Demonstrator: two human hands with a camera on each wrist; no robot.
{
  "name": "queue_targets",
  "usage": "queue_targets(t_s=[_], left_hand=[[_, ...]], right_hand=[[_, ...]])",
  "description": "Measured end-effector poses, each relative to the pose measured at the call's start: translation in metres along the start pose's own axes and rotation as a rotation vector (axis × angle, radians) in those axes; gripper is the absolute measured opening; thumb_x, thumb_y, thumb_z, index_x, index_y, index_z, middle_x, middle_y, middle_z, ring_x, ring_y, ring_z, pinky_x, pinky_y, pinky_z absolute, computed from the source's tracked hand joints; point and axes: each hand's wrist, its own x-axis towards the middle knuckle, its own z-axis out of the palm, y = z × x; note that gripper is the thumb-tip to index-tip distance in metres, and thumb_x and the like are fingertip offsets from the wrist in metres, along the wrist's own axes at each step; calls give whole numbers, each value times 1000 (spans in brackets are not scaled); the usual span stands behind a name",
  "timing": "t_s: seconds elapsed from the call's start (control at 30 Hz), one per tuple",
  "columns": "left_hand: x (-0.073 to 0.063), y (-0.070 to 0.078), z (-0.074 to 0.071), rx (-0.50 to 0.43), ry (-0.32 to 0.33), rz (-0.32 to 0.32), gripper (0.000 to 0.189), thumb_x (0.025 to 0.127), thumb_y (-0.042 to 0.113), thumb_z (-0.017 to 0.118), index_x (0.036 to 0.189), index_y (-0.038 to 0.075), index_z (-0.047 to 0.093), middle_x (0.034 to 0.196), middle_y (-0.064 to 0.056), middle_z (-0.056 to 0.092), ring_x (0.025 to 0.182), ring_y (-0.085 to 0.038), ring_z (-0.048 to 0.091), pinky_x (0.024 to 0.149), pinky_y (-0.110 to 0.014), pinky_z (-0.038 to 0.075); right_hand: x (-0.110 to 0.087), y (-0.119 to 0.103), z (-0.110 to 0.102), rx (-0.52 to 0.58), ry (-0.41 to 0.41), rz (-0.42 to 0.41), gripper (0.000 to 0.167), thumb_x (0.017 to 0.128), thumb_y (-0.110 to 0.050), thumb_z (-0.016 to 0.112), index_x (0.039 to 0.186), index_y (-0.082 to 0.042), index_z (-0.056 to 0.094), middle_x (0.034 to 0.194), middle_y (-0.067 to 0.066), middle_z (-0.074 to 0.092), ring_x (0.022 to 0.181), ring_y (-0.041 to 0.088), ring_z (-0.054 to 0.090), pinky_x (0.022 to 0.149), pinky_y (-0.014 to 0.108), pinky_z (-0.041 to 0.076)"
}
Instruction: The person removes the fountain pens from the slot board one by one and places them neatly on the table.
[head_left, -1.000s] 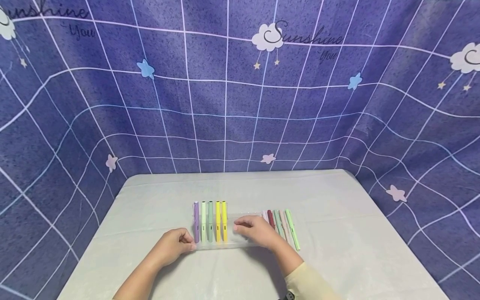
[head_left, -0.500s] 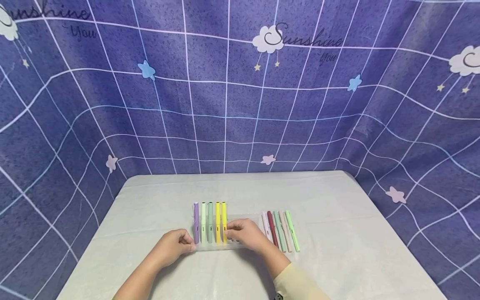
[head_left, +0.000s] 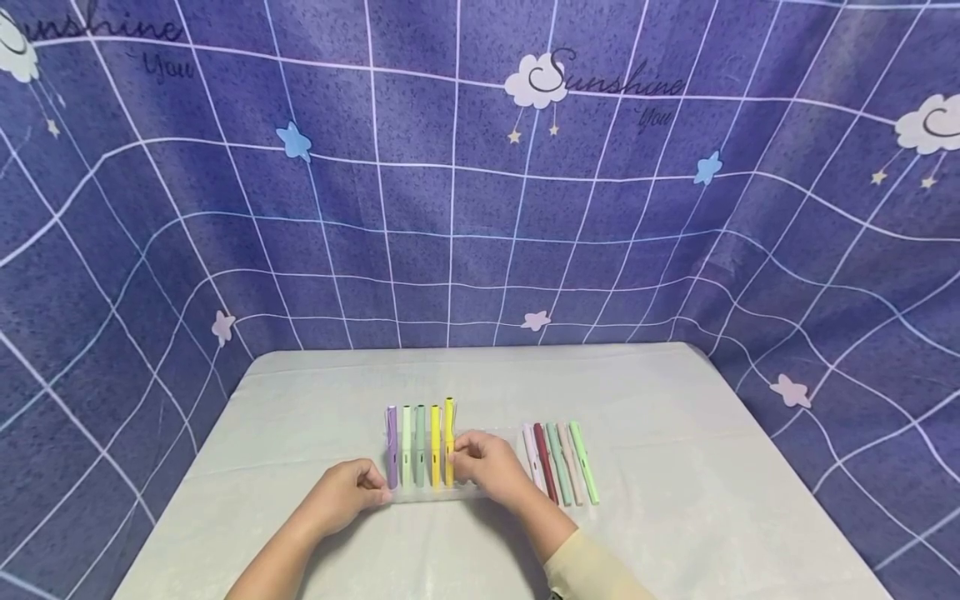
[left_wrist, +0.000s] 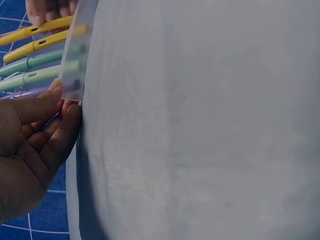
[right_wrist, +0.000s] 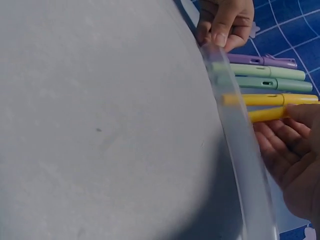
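Note:
A clear plastic tray (head_left: 420, 497) holds a row of capped pens: purple (head_left: 392, 454), pale green (head_left: 407, 442), grey-green (head_left: 421, 442) and two yellow. My left hand (head_left: 348, 492) pinches the tray's front left corner between thumb and fingers, as the left wrist view also shows at the tray wall (left_wrist: 75, 70). My right hand (head_left: 487, 468) pinches the rightmost yellow pen (head_left: 449, 421) by its lower part. That pen sits higher in the head view than the other yellow pen (head_left: 435, 442). In the right wrist view its lower end (right_wrist: 267, 115) meets the tray wall.
To the right of the tray several more pens lie side by side, slightly slanted: a pale lilac one (head_left: 534, 454), a dark red one (head_left: 545, 462), a grey-green, a pinkish and a bright green one (head_left: 584, 462). A white cloth (head_left: 675, 500) covers the table, with a blue patterned curtain (head_left: 480, 208) around it.
My right hand has moved left from over the tray to the rightmost yellow pen and taken hold of it. The pen has shifted slightly away from me. My left hand stays put.

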Motion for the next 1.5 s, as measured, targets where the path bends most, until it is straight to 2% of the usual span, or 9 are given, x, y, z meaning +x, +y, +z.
queue_targets(t_s=[0.1,0.2,0.37,0.6,0.83,1.07,1.3,1.5], left_hand=[[0,0,0,2,3,-1,17,78,20,81,80,15,64,76,6,63,73,-13,55,71,-30,44],[0,0,0,6,8,-10,17,78,20,81,80,16,64,75,6,63,73,-13,54,71,-31,44],[0,1,1,14,12,-19,18,77,20,81,80,15,64,75,6,62,72,-13,54,71,-31,44],[1,2,1,13,12,-2,18,77,20,81,80,16,64,75,6,63,73,-13,55,71,-30,45],[1,1,0,2,-5,17,18,78,22,81,82,16,64,76,5,61,73,-13,54,69,-28,44],[-1,1,-1,-22,-30,31,18,80,22,80,86,15,64,77,3,60,73,-14,53,67,-26,44],[-2,3,0,-12,-17,3,14,80,20,79,85,17,66,76,4,60,73,-13,53,69,-27,43],[-4,4,-1,-13,-18,6,13,81,19,78,87,17,67,77,4,60,74,-13,53,69,-26,44]], right_hand=[[-2,-5,-1,29,36,-25,15,93,-29,68,93,-15,64,81,0,71,73,16,67,62,26,51],[-4,-8,-2,81,44,-38,19,92,-31,68,95,-12,63,84,3,70,76,20,68,66,28,53],[-6,-6,-2,169,15,-21,21,92,-26,69,96,-7,62,88,9,70,79,31,69,69,33,55],[-9,2,-6,273,-27,25,20,94,-18,66,97,0,58,95,19,72,80,26,71,75,43,58],[-12,10,-15,346,-54,27,21,95,-15,63,102,4,56,98,27,70,84,33,71,77,47,58],[-17,15,-26,371,-53,45,22,96,-16,63,103,4,55,101,29,69,91,39,70,78,45,58],[-20,19,-35,362,-47,49,24,94,-15,65,103,4,55,101,30,68,93,42,69,77,43,58],[-24,21,-43,375,-49,42,23,95,-12,63,104,7,54,101,33,67,93,45,68,75,41,59]])
